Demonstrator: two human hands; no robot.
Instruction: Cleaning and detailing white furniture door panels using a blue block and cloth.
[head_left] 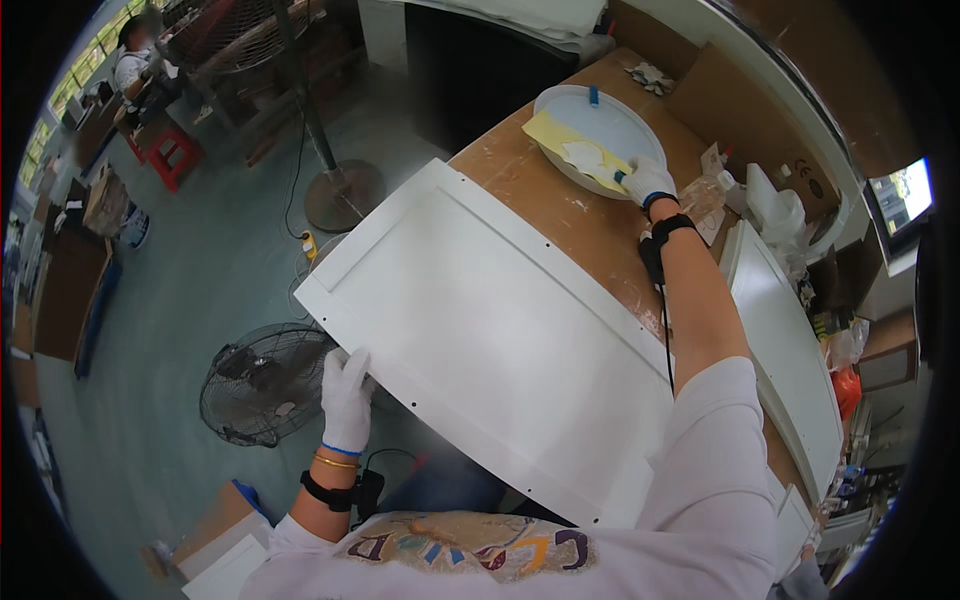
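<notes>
A large white panel (490,320) with a recessed middle lies across a brown workbench (560,200), overhanging its near edge. My left hand (346,398), in a white glove, grips the panel's near left edge. My right hand (646,180), also gloved, reaches far over to a round white basin (570,108) and holds a small blue-handled tool (622,177) at its rim. Inside the basin lie a yellow sheet (556,135) and a white cloth (588,156).
A second white panel (790,350) lies along the bench's right side, with white bottles (775,205) and clutter behind it. A floor fan (262,385) lies under the panel's left corner. A stand fan's base (343,190) is on the floor. A person (135,60) sits far back left.
</notes>
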